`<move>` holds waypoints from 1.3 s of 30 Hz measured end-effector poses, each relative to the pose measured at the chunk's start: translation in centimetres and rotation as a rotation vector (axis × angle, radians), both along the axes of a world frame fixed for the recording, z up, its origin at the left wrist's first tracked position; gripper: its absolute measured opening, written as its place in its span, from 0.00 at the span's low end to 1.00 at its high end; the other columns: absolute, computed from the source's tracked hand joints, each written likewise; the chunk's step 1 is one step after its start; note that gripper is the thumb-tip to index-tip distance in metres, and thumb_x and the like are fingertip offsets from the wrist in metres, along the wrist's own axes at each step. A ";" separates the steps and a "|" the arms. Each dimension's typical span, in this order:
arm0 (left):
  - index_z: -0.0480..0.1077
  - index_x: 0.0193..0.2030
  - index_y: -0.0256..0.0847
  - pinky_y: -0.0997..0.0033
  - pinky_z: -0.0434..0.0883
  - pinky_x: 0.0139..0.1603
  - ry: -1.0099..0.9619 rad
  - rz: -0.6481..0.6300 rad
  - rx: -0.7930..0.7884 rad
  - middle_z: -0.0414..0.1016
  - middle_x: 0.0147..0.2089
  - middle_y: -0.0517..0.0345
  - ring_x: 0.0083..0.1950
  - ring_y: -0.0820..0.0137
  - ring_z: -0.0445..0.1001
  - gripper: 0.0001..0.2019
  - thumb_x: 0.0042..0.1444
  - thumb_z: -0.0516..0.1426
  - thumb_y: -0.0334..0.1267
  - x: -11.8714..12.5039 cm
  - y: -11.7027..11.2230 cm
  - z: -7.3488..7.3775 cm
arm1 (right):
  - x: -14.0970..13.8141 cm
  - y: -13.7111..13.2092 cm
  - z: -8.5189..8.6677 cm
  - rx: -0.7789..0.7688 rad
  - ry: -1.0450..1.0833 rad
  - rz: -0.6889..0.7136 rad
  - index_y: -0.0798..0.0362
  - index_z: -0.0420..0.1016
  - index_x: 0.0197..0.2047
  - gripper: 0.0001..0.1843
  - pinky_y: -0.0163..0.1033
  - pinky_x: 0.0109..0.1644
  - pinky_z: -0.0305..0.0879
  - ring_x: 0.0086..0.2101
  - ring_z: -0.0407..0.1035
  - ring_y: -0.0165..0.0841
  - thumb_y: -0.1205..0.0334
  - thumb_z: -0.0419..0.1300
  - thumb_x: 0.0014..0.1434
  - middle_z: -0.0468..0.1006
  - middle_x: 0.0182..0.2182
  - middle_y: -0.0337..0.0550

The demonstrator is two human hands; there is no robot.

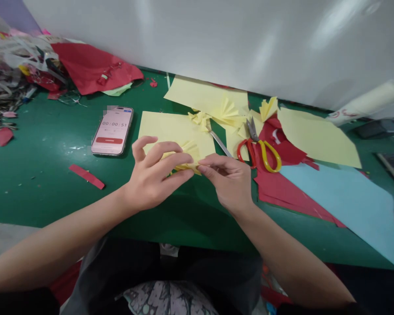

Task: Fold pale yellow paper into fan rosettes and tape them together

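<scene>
A piece of pleated yellow paper (pixel 193 150) is held between my two hands above the table, its folds spreading like a small fan. My left hand (pixel 156 173) grips it from the left, with thumb and fingertips meeting at its lower part and the other fingers curved over it. On the right, my right hand (pixel 233 181) pinches its lower end between thumb and forefinger. Fingers hide part of the paper. Just beyond lie a flat yellow sheet (pixel 167 124), another yellow paper fan (pixel 226 110) and scissors (pixel 253 132) with one red and one yellow handle.
A phone (pixel 113 131) showing a timer lies left, near a red paper strip (pixel 87 176). Red paper (pixel 279 188) and a light blue sheet (pixel 354 197) cover the right side. Mixed scraps (pixel 13 87) pile up far left. A pale wall (pixel 200 39) closes off the back.
</scene>
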State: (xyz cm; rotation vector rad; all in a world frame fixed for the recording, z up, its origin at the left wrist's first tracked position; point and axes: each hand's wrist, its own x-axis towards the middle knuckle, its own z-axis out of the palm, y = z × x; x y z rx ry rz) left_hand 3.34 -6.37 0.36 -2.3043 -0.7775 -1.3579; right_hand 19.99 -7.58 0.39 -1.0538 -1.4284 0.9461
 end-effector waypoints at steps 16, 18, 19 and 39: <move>0.69 0.28 0.44 0.59 0.57 0.45 0.009 -0.018 -0.081 0.76 0.34 0.66 0.39 0.69 0.70 0.05 0.48 0.59 0.29 0.2 -0.1 0.3 | 0.0 0.0 0.1 -0.038 -0.059 0.009 0.49 0.75 0.29 0.05 0.31 0.32 0.69 0.27 0.71 0.24 0.64 0.64 0.46 0.78 0.26 0.33; 0.69 0.28 0.44 0.59 0.58 0.45 0.012 -0.015 -0.078 0.76 0.34 0.66 0.39 0.69 0.70 0.05 0.48 0.60 0.29 0.1 -0.1 0.3 | 0.0 0.0 0.2 -0.057 -0.063 0.011 0.48 0.75 0.30 0.05 0.30 0.31 0.68 0.26 0.71 0.24 0.64 0.64 0.46 0.77 0.26 0.33; 0.70 0.28 0.44 0.59 0.58 0.44 0.015 -0.012 -0.079 0.76 0.34 0.66 0.39 0.69 0.70 0.05 0.47 0.60 0.29 0.1 -0.1 0.3 | 0.0 0.0 0.3 -0.074 -0.067 0.012 0.48 0.75 0.31 0.06 0.30 0.31 0.68 0.27 0.71 0.24 0.63 0.64 0.46 0.77 0.27 0.33; 0.68 0.27 0.44 0.59 0.57 0.45 0.006 -0.004 -0.048 0.75 0.32 0.66 0.38 0.70 0.70 0.05 0.50 0.59 0.30 0.2 0.0 0.2 | -0.1 -0.1 0.1 -0.023 -0.088 -0.018 0.49 0.76 0.27 0.03 0.32 0.32 0.70 0.27 0.72 0.26 0.64 0.64 0.45 0.78 0.25 0.33</move>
